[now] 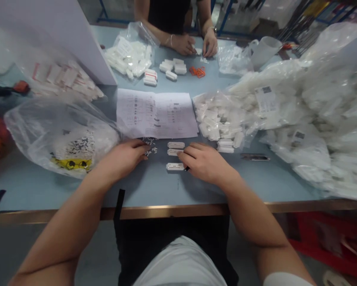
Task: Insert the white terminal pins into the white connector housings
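My left hand (127, 158) rests on the blue table, its thumb and forefinger apart, at the edge of a scatter of tiny white and black pieces (151, 150). Three flat white plastic strips with rows of small holes lie in front of me: an upper strip (176, 145), a middle strip (172, 152) and a lower strip (174, 167). My right hand (203, 162) is bent over their right ends, with a fingertip on the middle strip. A small black tip (187, 168) shows under its curled fingers; the rest is hidden.
Printed sheets (157, 113) lie beyond the strips. A clear bag of small pieces (77, 145) is on the left, bags of white casings (221, 117) on the right. Tweezers (255, 157) lie right of my hand. Across the table, a co-worker's hands (197, 44) handle small parts.
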The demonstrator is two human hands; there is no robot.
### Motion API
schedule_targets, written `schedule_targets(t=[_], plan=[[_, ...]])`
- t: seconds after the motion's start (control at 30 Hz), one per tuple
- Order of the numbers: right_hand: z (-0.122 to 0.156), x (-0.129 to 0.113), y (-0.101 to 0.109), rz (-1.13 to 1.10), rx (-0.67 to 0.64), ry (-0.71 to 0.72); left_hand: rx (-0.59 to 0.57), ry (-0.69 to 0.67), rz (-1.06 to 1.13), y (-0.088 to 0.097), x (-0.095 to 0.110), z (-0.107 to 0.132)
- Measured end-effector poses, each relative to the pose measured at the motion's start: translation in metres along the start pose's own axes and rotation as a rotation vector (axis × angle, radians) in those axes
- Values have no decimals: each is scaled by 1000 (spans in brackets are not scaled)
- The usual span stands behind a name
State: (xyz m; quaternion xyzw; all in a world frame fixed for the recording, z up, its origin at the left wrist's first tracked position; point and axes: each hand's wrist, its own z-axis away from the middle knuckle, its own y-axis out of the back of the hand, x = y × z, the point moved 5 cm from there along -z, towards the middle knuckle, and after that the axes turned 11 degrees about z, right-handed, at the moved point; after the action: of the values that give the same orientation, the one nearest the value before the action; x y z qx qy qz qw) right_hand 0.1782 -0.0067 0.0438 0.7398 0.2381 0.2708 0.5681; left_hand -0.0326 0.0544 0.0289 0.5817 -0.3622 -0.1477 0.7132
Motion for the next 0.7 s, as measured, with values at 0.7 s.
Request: schedule_targets(t=[0.7], plan=[[-1,-3,-2,30,26,8,210,116,-92,-9,5,-6]])
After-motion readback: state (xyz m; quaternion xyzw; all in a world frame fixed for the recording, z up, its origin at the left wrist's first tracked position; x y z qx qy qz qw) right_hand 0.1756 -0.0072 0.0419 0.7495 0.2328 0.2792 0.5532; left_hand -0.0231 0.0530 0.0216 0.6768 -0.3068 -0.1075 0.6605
